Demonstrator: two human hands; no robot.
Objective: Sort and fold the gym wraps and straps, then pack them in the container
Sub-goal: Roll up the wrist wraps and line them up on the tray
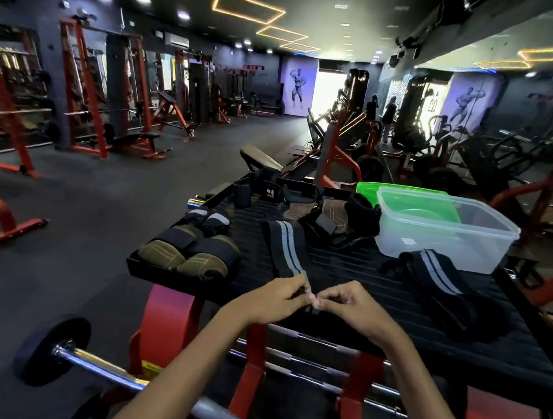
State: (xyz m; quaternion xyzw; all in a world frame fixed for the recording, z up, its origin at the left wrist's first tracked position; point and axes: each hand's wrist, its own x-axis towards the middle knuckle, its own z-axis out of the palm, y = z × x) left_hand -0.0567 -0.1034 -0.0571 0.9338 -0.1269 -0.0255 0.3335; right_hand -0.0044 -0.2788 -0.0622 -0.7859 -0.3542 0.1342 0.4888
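We're inside a commercial gym, no doubt about it. Red steel racks (85, 91) line the wall at nine to eleven o'clock, with a padded bench (138, 140) tucked under one. Dark rubber flooring (79, 207) runs down the middle aisle. At seven o'clock sits a chrome barbell (95, 366) loaded with a black plate (50, 350). Bodybuilder posters (297, 87) glow at twelve o'clock, more red machines (344, 148) crowd one o'clock, and orange light strips (248, 8) frame the black ceiling.
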